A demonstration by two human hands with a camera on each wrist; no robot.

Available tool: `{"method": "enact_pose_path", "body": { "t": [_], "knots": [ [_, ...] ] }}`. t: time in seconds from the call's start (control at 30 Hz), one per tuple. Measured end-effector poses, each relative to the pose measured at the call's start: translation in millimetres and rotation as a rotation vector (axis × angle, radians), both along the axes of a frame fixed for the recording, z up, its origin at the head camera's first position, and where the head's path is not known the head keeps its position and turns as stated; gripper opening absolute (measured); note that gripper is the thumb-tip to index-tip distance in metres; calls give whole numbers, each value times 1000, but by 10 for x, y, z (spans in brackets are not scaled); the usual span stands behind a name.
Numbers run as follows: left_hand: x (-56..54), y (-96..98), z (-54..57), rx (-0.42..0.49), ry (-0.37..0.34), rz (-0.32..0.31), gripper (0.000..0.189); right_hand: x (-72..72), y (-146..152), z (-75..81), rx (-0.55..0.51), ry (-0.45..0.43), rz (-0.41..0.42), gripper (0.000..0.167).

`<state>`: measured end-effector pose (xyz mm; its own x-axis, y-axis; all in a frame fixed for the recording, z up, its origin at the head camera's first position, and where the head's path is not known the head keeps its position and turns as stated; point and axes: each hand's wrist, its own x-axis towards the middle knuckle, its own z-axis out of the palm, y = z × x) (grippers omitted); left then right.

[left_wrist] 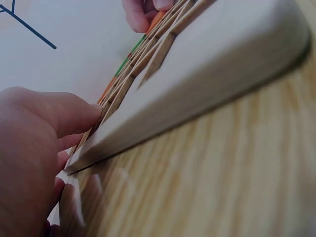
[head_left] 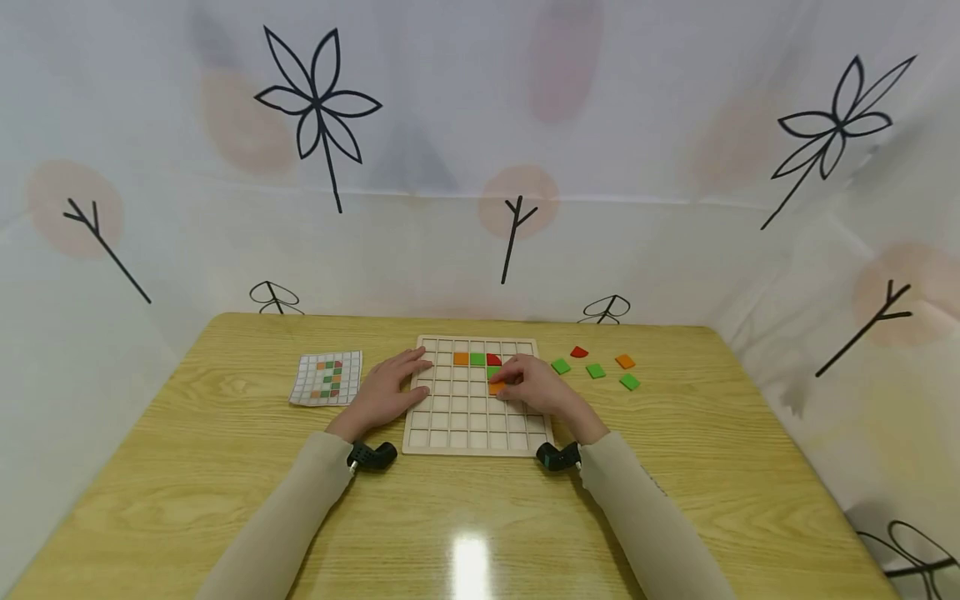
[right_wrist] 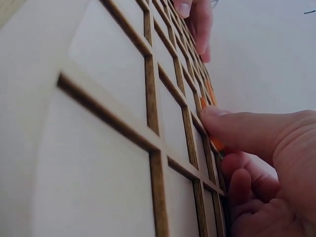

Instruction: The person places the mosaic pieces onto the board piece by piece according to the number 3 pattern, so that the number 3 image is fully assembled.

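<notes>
A pale wooden grid board (head_left: 450, 422) lies flat on the table. Orange, green and red tiles sit in some cells of its upper rows. My right hand (head_left: 534, 385) is over the board's right half, its thumb and fingers pinching an orange tile (head_left: 497, 388) at a cell below a green tile (head_left: 493, 372). That orange tile (right_wrist: 217, 143) also shows between thumb and fingers in the right wrist view. With its fingers spread, my left hand (head_left: 386, 389) rests on the board's left edge; in the left wrist view the thumb (left_wrist: 79, 113) touches the rim.
Right of the board lie loose tiles: a red quarter-round one (head_left: 579, 352), an orange square (head_left: 626, 361) and several green squares, such as this green tile (head_left: 596, 371). To the left is a paper card (head_left: 306, 383) printed with a coloured grid pattern. A patterned cloth hangs behind the table.
</notes>
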<state>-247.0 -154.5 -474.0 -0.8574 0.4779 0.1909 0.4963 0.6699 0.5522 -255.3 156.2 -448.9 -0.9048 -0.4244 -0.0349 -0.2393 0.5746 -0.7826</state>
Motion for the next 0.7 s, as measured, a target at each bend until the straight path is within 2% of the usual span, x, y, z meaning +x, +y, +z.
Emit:
{"method": "enact_pose_path", "body": {
  "t": [0.2, 0.7],
  "knots": [
    [-6, 2, -12, -11, 8, 0, 51, -5, 13, 5, 13, 14, -16, 18],
    [-6, -6, -21, -9, 13, -4, 52, -24, 24, -18, -15, 20, 3, 19]
  ]
}}
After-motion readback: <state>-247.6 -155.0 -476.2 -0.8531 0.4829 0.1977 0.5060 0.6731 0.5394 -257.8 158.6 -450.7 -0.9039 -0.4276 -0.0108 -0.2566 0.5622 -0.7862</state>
